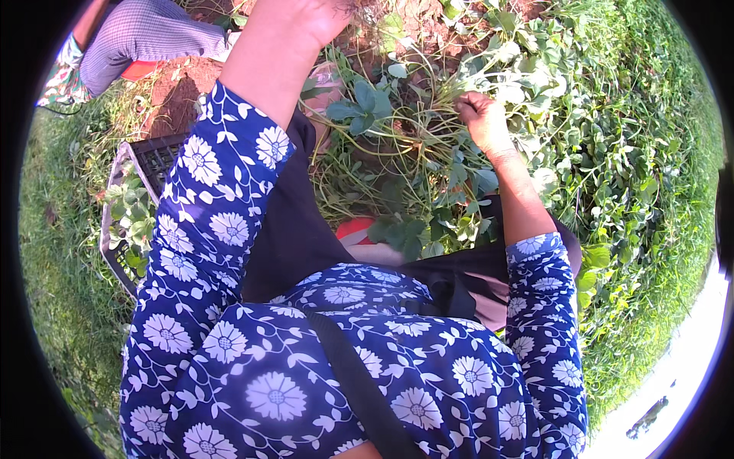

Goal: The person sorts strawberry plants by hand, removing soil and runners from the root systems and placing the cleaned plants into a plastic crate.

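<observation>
My right hand (483,120) has its fingers curled on thin stems of a leafy plant (421,146), which look like strawberry runners. The long pale stems spread out from a tangle on the soil between my legs. My left hand (321,20) reaches to the top edge of the view, where its fingers are cut off. Dark, fibrous roots (367,8) show beside it; whether it grips them is hidden. A broad three-part green leaf (364,106) stands out between my two arms.
At my left stands a dark plastic crate (155,158) with leafy plants (135,215) in it. Another person in checked trousers (149,34) is at the upper left, near bare reddish soil (178,94). Dense plants (596,126) and grass (682,172) spread along my right.
</observation>
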Motion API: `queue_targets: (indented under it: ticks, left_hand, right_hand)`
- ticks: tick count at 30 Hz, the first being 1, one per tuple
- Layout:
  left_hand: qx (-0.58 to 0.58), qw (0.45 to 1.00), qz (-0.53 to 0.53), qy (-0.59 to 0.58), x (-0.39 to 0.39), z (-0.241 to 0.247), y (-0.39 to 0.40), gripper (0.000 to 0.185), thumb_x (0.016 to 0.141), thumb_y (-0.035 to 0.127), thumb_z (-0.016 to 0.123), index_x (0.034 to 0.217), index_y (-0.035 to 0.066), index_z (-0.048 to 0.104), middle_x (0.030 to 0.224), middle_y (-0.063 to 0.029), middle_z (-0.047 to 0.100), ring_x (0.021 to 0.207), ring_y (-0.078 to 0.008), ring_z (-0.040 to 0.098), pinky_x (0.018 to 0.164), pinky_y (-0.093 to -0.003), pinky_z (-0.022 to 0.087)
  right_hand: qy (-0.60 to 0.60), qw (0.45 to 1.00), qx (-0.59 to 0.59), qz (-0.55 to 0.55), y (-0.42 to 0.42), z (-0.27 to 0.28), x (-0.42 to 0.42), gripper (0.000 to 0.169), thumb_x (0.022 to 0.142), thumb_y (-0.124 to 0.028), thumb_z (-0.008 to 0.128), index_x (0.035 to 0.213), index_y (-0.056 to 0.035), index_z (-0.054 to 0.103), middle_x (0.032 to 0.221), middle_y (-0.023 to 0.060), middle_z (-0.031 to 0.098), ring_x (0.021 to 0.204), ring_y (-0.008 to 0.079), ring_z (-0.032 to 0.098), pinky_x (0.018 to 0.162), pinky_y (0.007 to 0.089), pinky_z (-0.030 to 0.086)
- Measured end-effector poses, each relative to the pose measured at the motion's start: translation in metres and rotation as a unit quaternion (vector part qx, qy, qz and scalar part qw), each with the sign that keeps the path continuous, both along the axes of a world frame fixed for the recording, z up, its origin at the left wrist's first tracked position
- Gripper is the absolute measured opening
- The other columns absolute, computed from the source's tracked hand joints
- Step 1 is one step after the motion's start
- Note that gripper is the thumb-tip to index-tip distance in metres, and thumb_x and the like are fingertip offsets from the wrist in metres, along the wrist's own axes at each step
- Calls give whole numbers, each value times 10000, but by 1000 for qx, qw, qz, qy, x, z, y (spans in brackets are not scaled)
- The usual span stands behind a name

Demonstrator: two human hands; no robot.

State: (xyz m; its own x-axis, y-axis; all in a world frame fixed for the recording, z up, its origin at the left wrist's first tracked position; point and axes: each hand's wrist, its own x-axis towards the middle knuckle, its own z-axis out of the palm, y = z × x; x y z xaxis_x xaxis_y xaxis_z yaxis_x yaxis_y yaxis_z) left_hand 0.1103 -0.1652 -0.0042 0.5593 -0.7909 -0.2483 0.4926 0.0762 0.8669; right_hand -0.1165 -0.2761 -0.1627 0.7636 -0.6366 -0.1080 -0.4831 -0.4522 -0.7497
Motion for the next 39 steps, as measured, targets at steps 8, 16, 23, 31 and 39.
queue_targets:
  ticks: [8,16,23,31,39]
  left_hand:
    - [31,988,-12,152,2,-11,-1,82,737,30,501,763,-36,542,643,-71,544,547,-145,509,504,-230,431]
    - [5,980,45,196,0,-25,-11,48,722,-14,506,753,-39,532,644,-80,528,546,-159,506,504,-251,444]
    - [-37,997,-5,62,15,-33,0,189,730,28,535,904,-44,517,800,-92,581,646,-123,538,553,-214,439]
    - [-16,996,37,75,-7,-15,0,137,701,-4,551,831,-45,541,805,-123,603,635,-133,541,560,-248,450]
    - [-60,978,181,80,-10,-24,-9,138,679,-24,577,815,-45,560,789,-107,592,620,-148,533,570,-238,435]
  right_hand:
    - [227,973,-28,-10,31,-62,4,251,665,-254,568,778,-30,582,726,159,571,692,296,546,643,341,430]
    - [123,937,240,-222,50,-78,3,219,629,-143,616,794,-12,558,715,86,574,651,181,539,605,292,419]
    - [-71,934,321,-141,48,5,7,117,670,-38,604,691,-27,489,579,7,506,527,67,464,511,202,377]
    - [-224,954,197,-33,36,144,-4,104,773,-22,513,861,-34,459,744,24,546,617,52,464,542,178,376]
    - [-290,923,237,-82,3,129,-22,212,746,76,471,942,-2,495,779,48,544,687,114,526,617,245,461]
